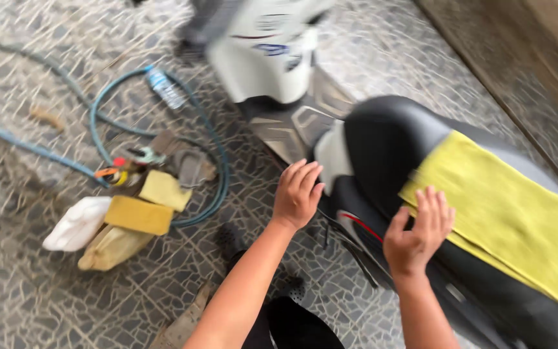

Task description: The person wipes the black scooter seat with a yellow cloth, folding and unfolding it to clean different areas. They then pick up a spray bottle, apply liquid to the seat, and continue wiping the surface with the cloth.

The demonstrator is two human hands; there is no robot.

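The yellow towel lies spread along the black scooter seat. The right hand, fingers open and flat, rests at the towel's front edge. The left hand, also open and holding nothing, hovers just ahead of the seat (the view is blurred), above the footboard.

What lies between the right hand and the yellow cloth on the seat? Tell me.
Nothing visible does. The right hand is open, its fingertips at the near edge of the yellow cloth spread on the black seat. The left hand hovers open beside the seat's front, off the cloth.
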